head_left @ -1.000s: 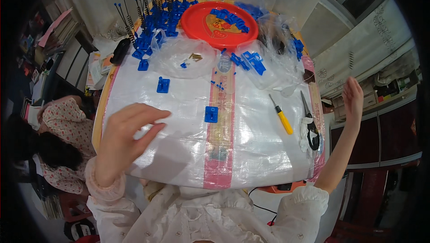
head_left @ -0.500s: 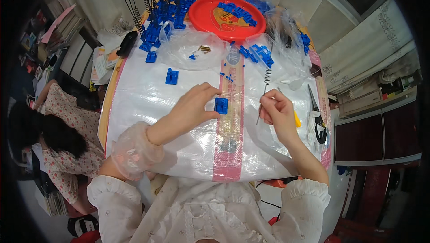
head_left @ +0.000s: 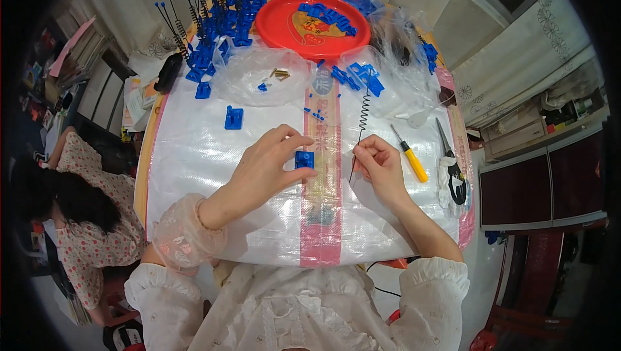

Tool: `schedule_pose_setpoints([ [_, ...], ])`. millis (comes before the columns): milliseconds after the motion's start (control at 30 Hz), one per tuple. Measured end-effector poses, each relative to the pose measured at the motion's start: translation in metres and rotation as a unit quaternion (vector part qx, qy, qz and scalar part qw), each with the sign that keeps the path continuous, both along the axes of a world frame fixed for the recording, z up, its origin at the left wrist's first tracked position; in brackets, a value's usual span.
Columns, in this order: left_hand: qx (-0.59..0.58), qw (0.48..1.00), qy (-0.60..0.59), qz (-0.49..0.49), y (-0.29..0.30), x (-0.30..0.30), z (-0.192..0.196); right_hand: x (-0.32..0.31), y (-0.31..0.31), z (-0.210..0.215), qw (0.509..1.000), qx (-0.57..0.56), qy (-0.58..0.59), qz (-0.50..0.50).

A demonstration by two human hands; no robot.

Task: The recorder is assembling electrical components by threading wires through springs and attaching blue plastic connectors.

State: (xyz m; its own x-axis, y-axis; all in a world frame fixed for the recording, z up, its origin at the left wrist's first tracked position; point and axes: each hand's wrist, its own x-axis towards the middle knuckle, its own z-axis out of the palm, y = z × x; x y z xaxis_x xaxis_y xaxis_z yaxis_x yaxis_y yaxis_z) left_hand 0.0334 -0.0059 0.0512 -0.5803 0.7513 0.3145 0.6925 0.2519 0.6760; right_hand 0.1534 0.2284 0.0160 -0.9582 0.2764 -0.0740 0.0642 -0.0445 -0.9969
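Note:
A small square blue plastic piece (head_left: 304, 160) lies on the white woven sheet (head_left: 259, 221), at the edge of its pink stripe. My left hand (head_left: 259, 160) curves around it with thumb and forefinger apart. The thumb is against its near side, while a small gap shows at the forefinger. My right hand (head_left: 380, 163) pinches the straight lower part of a thin black coiled wire (head_left: 364, 113), which slants upward to the blue parts behind. A second blue base piece (head_left: 233, 118) rests beyond my left hand.
A red tray (head_left: 272, 34) holds blue parts. Several blue bases with upright springs (head_left: 220, 21) crowd the far left. A clear bag (head_left: 259, 69) carries brass-coloured pins. On the right lie a yellow-handled screwdriver (head_left: 414, 162) and scissors (head_left: 457, 183). Another person (head_left: 97, 208) sits at left.
The view has shifted, so the table things appear further left. My left thumb and forefinger have spread wider around the blue piece. The yellow screwdriver beside my right hand is now uncovered.

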Motion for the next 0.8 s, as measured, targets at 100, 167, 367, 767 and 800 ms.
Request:
schedule_pose_setpoints([
  [100, 0.017, 0.999, -0.041, -0.028, 0.004, -0.001, 0.016, 0.000, 0.002, 0.000, 1.000, 0.001, -0.001, 0.009],
  [167, 0.042, 0.989, -0.134, -0.042, 0.014, -0.001, 0.023, 0.001, 0.006, 0.001, 1.000, 0.011, -0.019, 0.016],
  [367, 0.127, 0.881, -0.450, -0.068, 0.031, 0.012, 0.017, 0.015, -0.004, 0.007, 0.982, 0.148, 0.057, 0.102],
  [767, 0.172, 0.838, -0.505, -0.114, 0.031, 0.012, -0.006, 0.018, -0.004, 0.014, 0.968, 0.166, 0.045, 0.184],
  [800, 0.175, 0.838, -0.503, -0.120, 0.030, 0.012, -0.004, 0.018, -0.004, 0.015, 0.970, 0.156, 0.043, 0.181],
])
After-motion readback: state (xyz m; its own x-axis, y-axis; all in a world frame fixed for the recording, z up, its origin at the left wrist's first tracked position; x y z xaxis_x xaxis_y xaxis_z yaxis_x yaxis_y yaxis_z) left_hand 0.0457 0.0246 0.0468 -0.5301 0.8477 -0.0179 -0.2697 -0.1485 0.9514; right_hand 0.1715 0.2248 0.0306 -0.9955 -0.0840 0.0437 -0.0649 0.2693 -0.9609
